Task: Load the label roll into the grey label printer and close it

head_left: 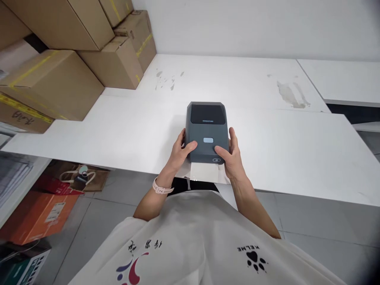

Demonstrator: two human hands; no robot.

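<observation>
A dark grey label printer (208,132) with a black window at its far end sits on the white table, close to the front edge. My left hand (180,152) grips its left side, thumb on the top and fingers down the side. On the opposite side my right hand (232,156) holds it the same way, thumb lying on the lid. A strip of white label paper (204,172) sticks out of the printer's near end, between my wrists. The fingertips of both hands are partly hidden by the printer's sides.
Stacked cardboard boxes (113,63) with yellow tape fill the table's left end. The white table (285,158) has worn patches near the wall. Below on the left are an orange box (44,217) and a brown paper bag (97,180).
</observation>
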